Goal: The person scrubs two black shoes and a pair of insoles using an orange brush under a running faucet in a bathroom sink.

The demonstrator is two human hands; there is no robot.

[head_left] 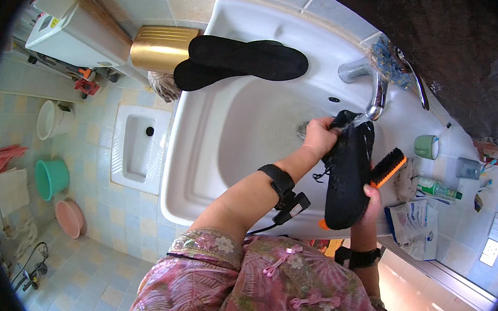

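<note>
A black shoe (349, 179) is held over the right side of the white sink (186, 168), its opening end under the faucet (377, 98). Clear water runs from the spout onto it, and a lace dangles at its left side. My left hand (321, 137) is closed on the shoe's edge near the opening. At the shoe's lower right, my right hand (369, 208) grips the shoe together with an orange scrub brush (387, 169) with black bristles. Part of the brush handle is hidden behind the shoe. Two black insoles (248, 59) lie crossed on the sink's upper left rim.
A green mug (426, 146), a green bottle (435, 188) and a plastic packet (413, 226) stand or lie right of the sink. A squat toilet (139, 149) is in the floor at left, with a green basin (51, 178) and a pink basin (70, 218) beyond.
</note>
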